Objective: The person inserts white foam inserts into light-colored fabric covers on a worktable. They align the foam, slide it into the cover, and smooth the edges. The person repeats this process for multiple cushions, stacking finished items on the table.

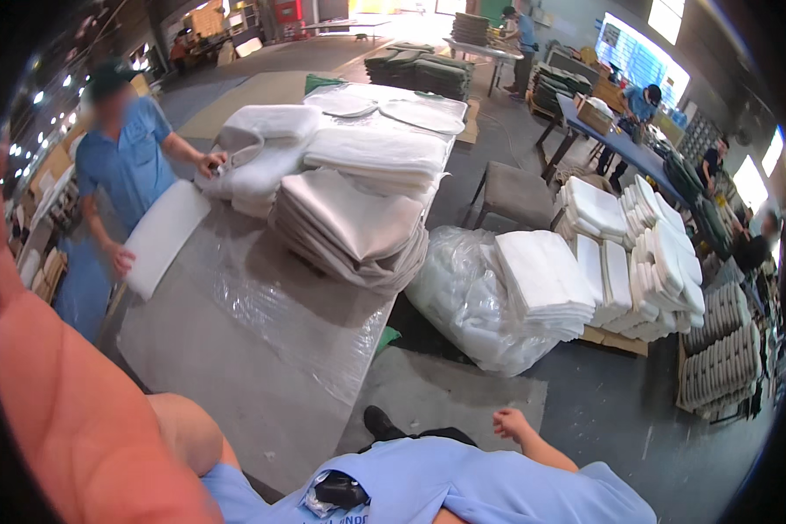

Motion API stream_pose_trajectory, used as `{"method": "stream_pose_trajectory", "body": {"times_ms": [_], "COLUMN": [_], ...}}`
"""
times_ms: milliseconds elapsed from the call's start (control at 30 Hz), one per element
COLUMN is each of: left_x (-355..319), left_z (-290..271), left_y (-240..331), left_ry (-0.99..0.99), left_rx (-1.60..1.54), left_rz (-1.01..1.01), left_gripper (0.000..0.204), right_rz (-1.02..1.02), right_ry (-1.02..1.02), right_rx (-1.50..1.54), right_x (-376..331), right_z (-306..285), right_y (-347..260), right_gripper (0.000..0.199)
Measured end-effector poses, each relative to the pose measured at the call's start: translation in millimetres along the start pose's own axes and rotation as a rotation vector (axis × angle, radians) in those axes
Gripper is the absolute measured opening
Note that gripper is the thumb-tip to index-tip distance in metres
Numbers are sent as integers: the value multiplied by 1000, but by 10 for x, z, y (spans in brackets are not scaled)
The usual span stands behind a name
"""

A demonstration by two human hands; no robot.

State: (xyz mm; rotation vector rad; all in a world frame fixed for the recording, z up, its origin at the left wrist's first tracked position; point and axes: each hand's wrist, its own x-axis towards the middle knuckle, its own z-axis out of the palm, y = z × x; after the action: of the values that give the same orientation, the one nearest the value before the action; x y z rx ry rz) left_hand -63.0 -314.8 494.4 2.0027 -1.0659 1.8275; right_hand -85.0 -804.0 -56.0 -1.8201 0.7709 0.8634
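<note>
Nearest of all, the wearer's blurred, reddish left hand [87, 419] filled the lower left of the frame, cut off by the dark round rim; its fingertips ran out of sight, so whether it was spread or closed could not be told. A light blue cloth shirt [454, 480] lay along the lower edge, a black object [345, 491] poking from its pocket — too covered to identify. At lower centre-right, the right hand [508, 424] had half-bent fingers; its palm was hard to make out, and whether it was fully closed could not be told.

The broad grey flat-topped table [227, 375] stretched from lower left towards upper centre, partly hidden by the left arm. Wrinkled clear plastic film [266, 306] lay over it, beside a stack of satiny beige-grey pads [349, 218] at the centre. Right of the table, a bulging clear plastic bag [458, 297] blurred its pale contents; a stack of flat white pads [546, 275] hid its right side.

Farther off, white padded panels [380, 153] covered one another at upper centre. At upper left, a co-worker in blue [131, 157] held a curved white panel [170, 236] in one hand; the other touched the pile — what it held was too small to tell. At upper right, distant people worked around a long blue table [607, 135], partly hidden by goods.
</note>
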Motion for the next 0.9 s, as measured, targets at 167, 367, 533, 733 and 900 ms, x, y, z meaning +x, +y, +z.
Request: {"method": "stream_pose_trajectory", "body": {"times_ms": [167, 367, 533, 733, 900], "left_x": [-625, -1999, -2812, -2488, -2239], "left_z": [363, 547, 991, 1776, 2317], "left_y": [-627, -624, -437, -839, -1139], "left_ry": [17, -133, -133, -177, -181], "left_rx": [4, -238, -321, -282, -214], "left_rz": [-389, -1306, -1872, -1822, -1798], "left_gripper": [90, 67, 61, 46, 45], "right_rz": [-37, -59, -232, -585, -426], "right_ry": [86, -112, -226, -310, -246], "right_rx": [179, 223, 419, 757, 937], "right_x": [294, 551, 998, 1285, 1488], "right_z": [216, 594, 692, 717, 694], "right_y": [-868, -1638, -2884, -5246, -6256], "right_gripper": [28, 29, 25, 52, 71]}}
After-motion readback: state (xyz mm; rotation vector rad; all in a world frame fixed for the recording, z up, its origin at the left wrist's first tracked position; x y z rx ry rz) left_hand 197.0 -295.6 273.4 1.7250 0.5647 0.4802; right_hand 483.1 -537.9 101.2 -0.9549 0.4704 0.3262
